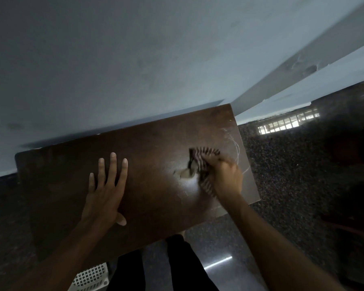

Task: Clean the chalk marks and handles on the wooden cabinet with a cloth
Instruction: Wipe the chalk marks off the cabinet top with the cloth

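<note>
I look down on the dark brown top of the wooden cabinet [151, 148], which stands against a pale wall. My left hand [105, 192] lies flat on the top, fingers spread, holding nothing. My right hand [225, 177] is closed on a striped cloth [202, 164] and presses it onto the wood right of centre; both are motion-blurred. Thin white chalk marks [236, 148] curve along the top's right edge, just beyond the cloth. A pale smudge [185, 174] shows left of the cloth. No handles are visible.
A dark speckled floor [282, 175] surrounds the cabinet, with a bright window reflection [288, 123] at the right. A white perforated basket [90, 278] stands on the floor below the cabinet's front edge, beside my dark-trousered legs [156, 267]. A pale wall [114, 59] rises behind.
</note>
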